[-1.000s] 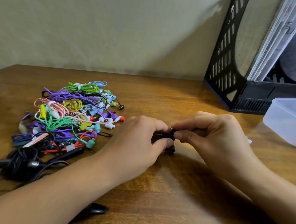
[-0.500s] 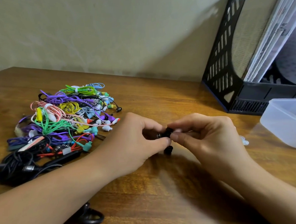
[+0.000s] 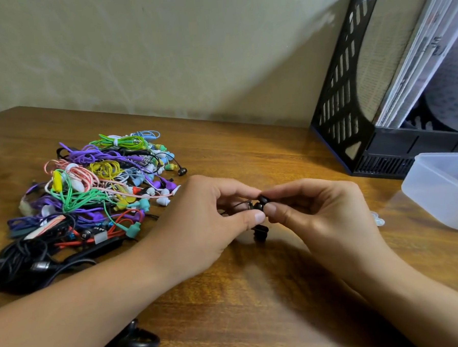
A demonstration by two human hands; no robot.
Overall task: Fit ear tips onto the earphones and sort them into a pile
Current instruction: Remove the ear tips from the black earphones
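A small black earphone [image 3: 258, 205] is held just above a wooden table [image 3: 255, 291], pinched between both hands. The left hand [image 3: 206, 222] grips it with thumb and forefinger; the right hand [image 3: 317, 216] pinches a black ear tip [image 3: 263, 199] against it. A second black earbud [image 3: 260, 231] hangs below. A pile of colourful earphones [image 3: 96, 185] lies to the left, a translucent plastic tub [image 3: 441, 191] to the right.

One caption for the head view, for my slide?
Both hands pinch a black earbud beside the earphone pile.
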